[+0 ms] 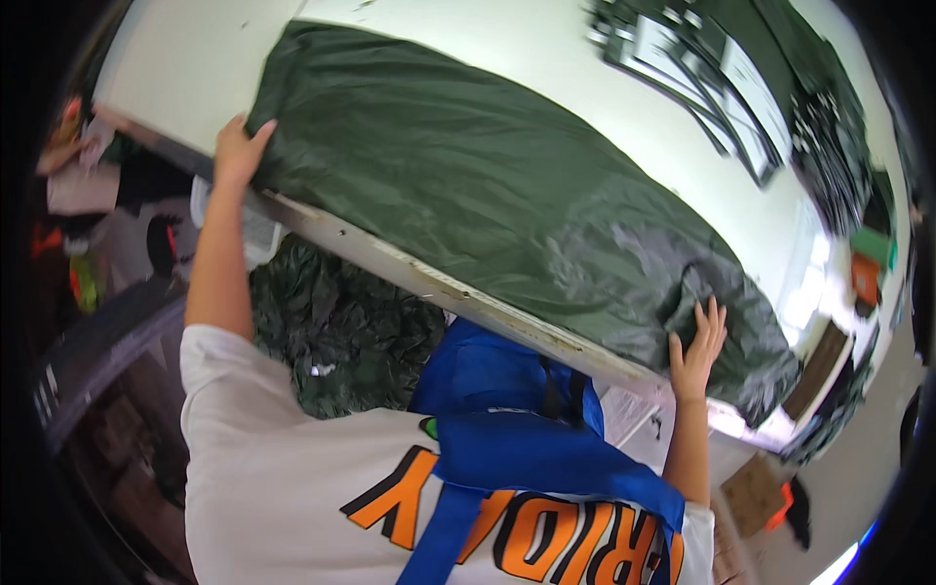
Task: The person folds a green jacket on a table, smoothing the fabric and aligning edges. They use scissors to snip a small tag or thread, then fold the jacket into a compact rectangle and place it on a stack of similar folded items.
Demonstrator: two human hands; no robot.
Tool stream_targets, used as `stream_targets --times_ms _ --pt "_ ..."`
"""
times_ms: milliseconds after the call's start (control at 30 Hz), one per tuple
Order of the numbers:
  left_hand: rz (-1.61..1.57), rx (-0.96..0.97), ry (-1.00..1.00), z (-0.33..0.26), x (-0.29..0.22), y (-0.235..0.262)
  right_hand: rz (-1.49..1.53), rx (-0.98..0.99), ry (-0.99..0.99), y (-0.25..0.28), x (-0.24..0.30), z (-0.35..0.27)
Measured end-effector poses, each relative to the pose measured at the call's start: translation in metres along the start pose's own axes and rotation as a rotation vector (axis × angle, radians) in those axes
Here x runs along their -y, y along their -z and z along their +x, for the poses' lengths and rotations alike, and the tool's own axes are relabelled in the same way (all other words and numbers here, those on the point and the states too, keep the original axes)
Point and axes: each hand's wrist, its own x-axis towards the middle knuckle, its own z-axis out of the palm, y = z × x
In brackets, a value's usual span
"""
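Note:
A long dark green sheet of thin, shiny fabric [468, 166] lies spread along the front of the white table [546, 49]. My left hand [240, 154] rests at its left end, thumb on the fabric's edge and fingers apart from the thumb. Toward the right end, my right hand [694, 356] lies on the fabric with thumb and fingers spread. Around that hand the cloth is bunched and wrinkled, while its middle lies flatter with shallow creases.
Dark straps and white pieces [692, 68] lie at the table's far right, beside bundled black cords [827, 146]. Crumpled dark green fabric [331, 322] sits below the table's front edge, by my blue apron [507, 409]. A cardboard box [756, 494] stands on the floor, lower right. Another person [83, 166] is at far left.

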Motion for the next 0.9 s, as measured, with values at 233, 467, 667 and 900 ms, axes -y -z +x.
stream_targets --times_ms 233,467,667,900 --pt "-0.238 0.412 0.458 0.031 0.031 0.029 0.373 -0.021 -0.043 -0.026 0.126 0.016" --pt "-0.405 0.528 0.551 0.008 0.050 0.020 0.202 -0.135 0.155 -0.043 0.126 -0.002" --pt "-1.097 0.610 0.460 -0.018 -0.010 0.132 0.220 -0.155 0.105 -0.043 0.122 -0.022" --pt "-1.281 0.194 -0.422 -0.075 -0.320 0.324 0.144 -0.098 0.115 -0.045 0.115 -0.027"
